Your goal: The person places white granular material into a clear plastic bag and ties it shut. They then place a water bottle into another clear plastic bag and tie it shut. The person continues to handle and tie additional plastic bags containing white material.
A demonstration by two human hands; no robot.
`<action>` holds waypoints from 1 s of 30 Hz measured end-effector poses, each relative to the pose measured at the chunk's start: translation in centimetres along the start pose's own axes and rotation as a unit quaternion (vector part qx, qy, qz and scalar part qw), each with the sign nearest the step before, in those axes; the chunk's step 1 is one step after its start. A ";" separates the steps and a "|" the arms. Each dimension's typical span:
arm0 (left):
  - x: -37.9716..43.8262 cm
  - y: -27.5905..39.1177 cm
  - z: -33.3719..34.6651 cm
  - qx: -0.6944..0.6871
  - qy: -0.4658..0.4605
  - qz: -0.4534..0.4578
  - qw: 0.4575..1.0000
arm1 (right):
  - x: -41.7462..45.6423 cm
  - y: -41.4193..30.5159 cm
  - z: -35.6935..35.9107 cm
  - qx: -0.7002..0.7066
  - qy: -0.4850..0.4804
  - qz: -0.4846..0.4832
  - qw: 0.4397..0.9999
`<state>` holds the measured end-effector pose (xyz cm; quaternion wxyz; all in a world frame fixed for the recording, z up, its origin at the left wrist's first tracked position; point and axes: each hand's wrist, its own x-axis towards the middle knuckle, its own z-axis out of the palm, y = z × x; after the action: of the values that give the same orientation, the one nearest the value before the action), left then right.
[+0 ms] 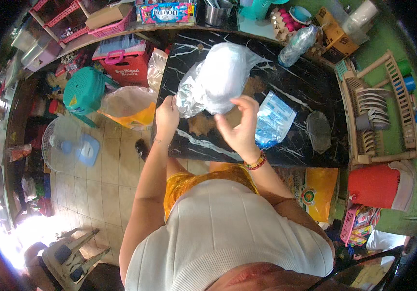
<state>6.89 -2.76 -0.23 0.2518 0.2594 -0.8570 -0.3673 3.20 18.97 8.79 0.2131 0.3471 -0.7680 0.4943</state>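
Note:
A bulging white plastic bag (pixel 225 74) lies on the black marble-patterned table (pixel 201 147); its contents are hidden. My left hand (pixel 167 114) grips the crumpled clear part of the plastic at the bag's left side. At the near right edge of the bag, my right hand (pixel 240 123) is held with thumb and fingers apart, nothing between them. Just right of that hand is a blue-and-white printed plastic packet (pixel 274 120). A flattened clear plastic bag (pixel 318 131) lies farther right.
A plastic-wrapped bottle (pixel 297 45) stands at the table's back right. Beyond the right edge is a dish rack (pixel 386 158) with plates. To the left are a green plastic stool (pixel 85 89), a red crate (pixel 125 67) and a yellow-and-clear sack (pixel 128 109).

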 end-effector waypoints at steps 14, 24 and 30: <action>-5.4 1.1 -9.4 -0.453 -0.173 -0.079 0.871 | 0.9 -1.2 4.0 0.159 -0.293 0.093 0.938; -4.7 4.6 -7.5 -0.486 -0.153 -0.170 0.843 | 0.7 0.0 1.9 0.172 -0.230 0.186 0.940; -5.0 6.2 -5.2 -0.697 -0.188 -0.190 0.665 | 0.0 2.3 0.9 0.164 -0.223 0.263 0.924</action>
<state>12.22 1.46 6.41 0.1171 0.0903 -0.3121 -0.9385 1.51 18.81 7.01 -0.1610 0.2638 -0.7676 0.5615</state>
